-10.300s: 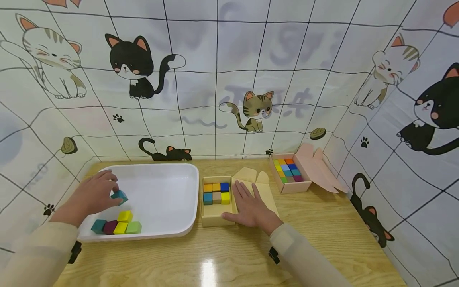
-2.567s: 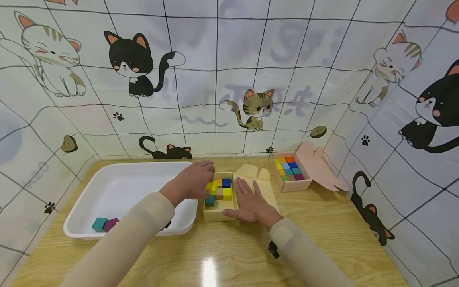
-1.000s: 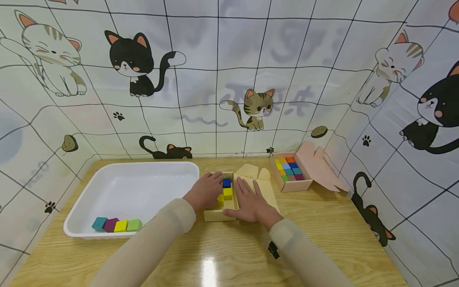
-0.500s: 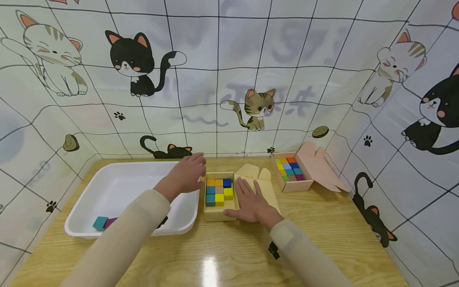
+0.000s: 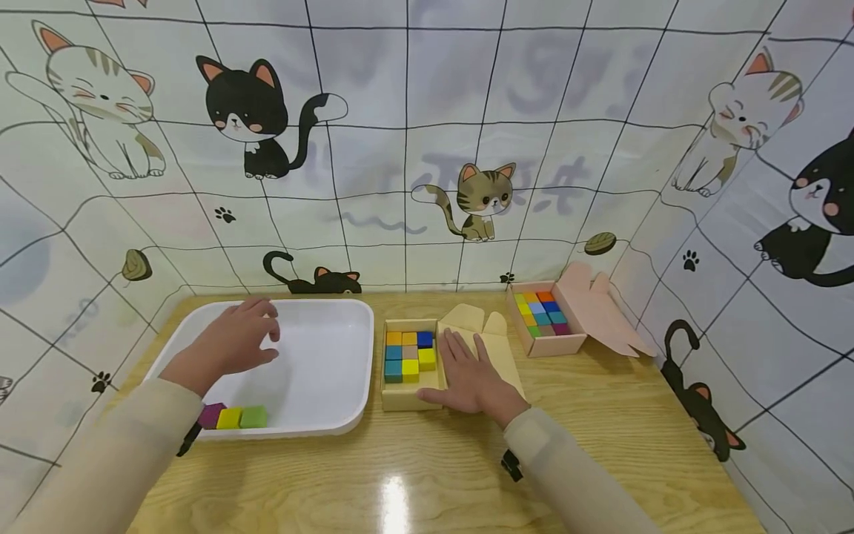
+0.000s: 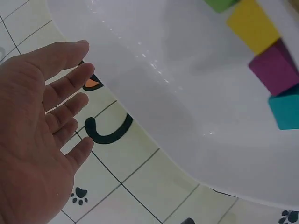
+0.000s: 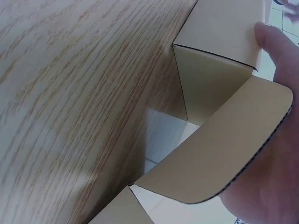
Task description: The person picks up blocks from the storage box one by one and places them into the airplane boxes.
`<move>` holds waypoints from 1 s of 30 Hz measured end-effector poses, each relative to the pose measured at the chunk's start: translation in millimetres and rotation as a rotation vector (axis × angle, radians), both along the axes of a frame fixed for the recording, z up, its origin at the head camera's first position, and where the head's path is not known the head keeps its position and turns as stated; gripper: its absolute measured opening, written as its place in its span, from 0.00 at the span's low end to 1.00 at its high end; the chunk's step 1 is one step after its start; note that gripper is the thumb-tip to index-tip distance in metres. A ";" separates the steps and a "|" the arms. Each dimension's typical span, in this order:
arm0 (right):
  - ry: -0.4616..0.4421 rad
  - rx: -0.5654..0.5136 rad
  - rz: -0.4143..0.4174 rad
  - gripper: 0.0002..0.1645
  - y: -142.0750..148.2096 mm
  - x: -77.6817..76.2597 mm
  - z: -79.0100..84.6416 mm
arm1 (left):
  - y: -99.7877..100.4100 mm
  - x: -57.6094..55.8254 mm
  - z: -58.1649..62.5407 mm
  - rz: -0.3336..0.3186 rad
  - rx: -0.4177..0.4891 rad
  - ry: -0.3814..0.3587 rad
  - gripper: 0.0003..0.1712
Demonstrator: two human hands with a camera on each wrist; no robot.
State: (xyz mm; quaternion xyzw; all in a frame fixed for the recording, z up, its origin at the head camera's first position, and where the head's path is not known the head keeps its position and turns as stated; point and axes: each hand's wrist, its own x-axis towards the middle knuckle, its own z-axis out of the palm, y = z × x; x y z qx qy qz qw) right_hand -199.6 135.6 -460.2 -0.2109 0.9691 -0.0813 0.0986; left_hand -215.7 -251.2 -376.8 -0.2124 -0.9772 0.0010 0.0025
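Observation:
My left hand [image 5: 233, 341] hovers over the white tray [image 5: 320, 371], fingers loosely bent and holding nothing. At the tray's front lie a purple cube [image 5: 212, 416], a yellow cube [image 5: 230, 418] and a light green cube [image 5: 253, 417]; the left wrist view also has a teal cube [image 6: 285, 111] beside the purple one. My right hand [image 5: 470, 382] rests flat on the folded-out lid [image 5: 500, 356] of a beige cardboard box [image 5: 407, 401], thumb at its side wall. Inside, coloured cubes stand in rows, with a teal cube [image 5: 393, 371] and a yellow cube [image 5: 410, 370] in front.
A pink cardboard box [image 5: 554, 345] filled with coloured cubes stands at the back right, its lid [image 5: 603, 315] folded out to the right. Behind the wooden table [image 5: 333, 482] hangs a cat-patterned cloth [image 5: 373, 163].
Earlier my left hand carried a teal cube, then a yellow cube; both now stand in the beige box's front row. It has let go and moved left over the tray. My right hand stays put.

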 end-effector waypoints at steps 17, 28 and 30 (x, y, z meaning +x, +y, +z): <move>-0.036 0.006 -0.014 0.66 -0.4 -1.2 0.6 | -36.4 46.3 -45.9 -0.036 0.050 -0.177 0.14; -0.037 -0.017 -0.014 0.66 -0.1 -1.1 -1.4 | -38.0 49.6 -55.0 -0.053 0.054 -0.194 0.16; -0.039 -0.018 -0.014 0.65 -0.3 -1.0 -0.5 | -38.2 50.0 -56.3 -0.053 0.052 -0.185 0.16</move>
